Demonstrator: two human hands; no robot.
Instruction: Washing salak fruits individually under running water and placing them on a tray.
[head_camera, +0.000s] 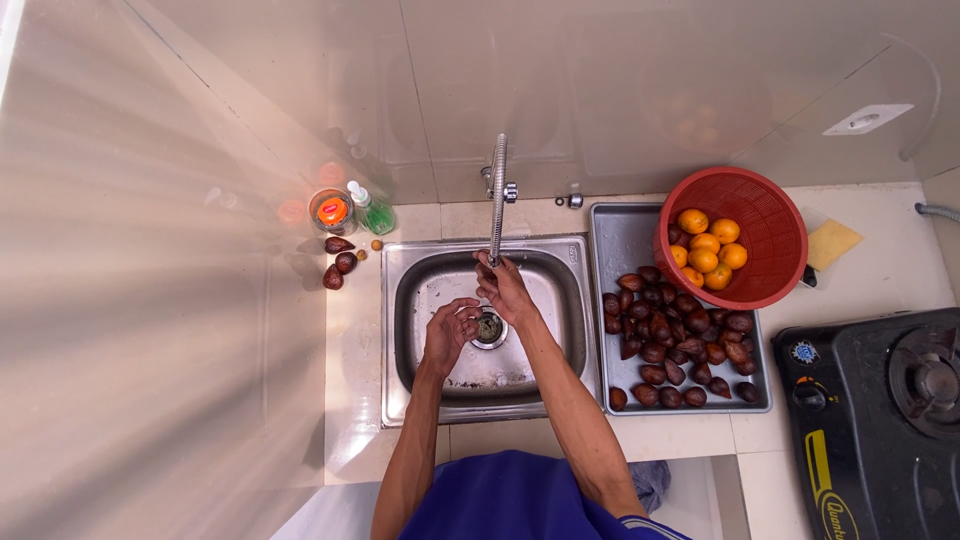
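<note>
Both my hands are over the steel sink (415, 340). My left hand (450, 332) hovers above the drain with fingers curled, and I cannot tell whether something small is in it. My right hand (503, 287) reaches up under the tip of the long tap (497, 195), fingers loosely bent. Right of the sink a metal tray (618, 232) holds several dark brown scaly fruits (675, 350). A red basket (765, 225) with several oranges (708, 247) rests on the tray's far end.
Three brown fruits (338, 260) lie on the counter left of the sink, by a green soap bottle (372, 210) and a small orange-lidded tub (331, 211). A black gas stove (880, 410) stands at the right. A yellow sponge (832, 243) lies behind it.
</note>
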